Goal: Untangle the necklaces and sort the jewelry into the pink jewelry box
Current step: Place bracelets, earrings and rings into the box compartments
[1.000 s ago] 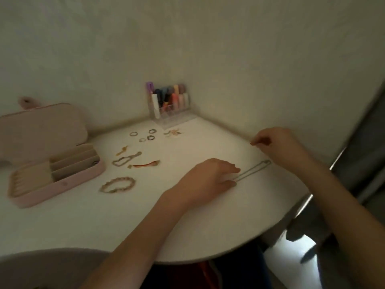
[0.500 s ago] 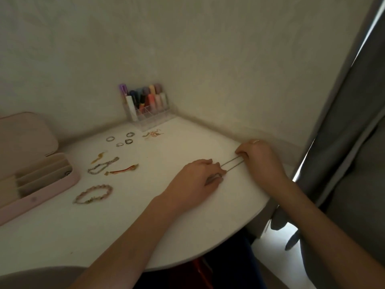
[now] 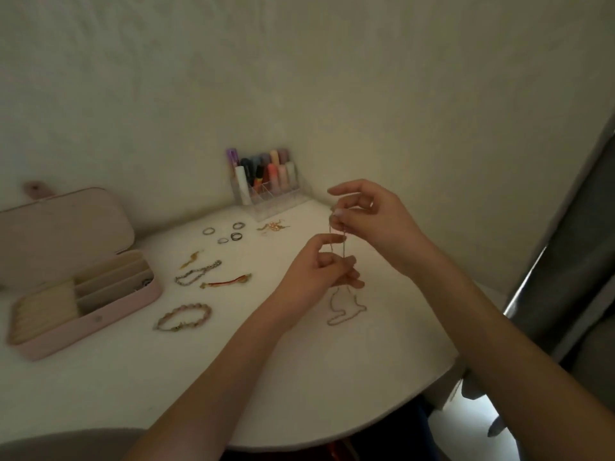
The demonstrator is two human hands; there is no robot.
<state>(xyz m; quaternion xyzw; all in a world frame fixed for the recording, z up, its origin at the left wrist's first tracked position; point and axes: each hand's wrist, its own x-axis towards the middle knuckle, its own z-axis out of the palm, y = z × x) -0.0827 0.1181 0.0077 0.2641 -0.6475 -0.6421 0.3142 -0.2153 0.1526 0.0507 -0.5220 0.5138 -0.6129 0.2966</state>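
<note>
Necklace untangling over a white worktop (image 3: 299, 377)

Pink jewelry box (image 3: 83, 314) lies open at far left; bracelets (image 3: 183, 317) and rings (image 3: 226, 234) sit mid-worktop. Left hand (image 3: 319, 271) pinches the necklace (image 3: 342, 304) low, its tail pooled on the worktop; right hand (image 3: 369, 217), fingers curled, pinches the chain higher up.

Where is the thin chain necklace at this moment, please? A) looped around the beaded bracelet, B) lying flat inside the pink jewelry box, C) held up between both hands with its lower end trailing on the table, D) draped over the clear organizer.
C: the right hand and left hand pinch the chain necklace above the table, where its lower loop rests.
</note>
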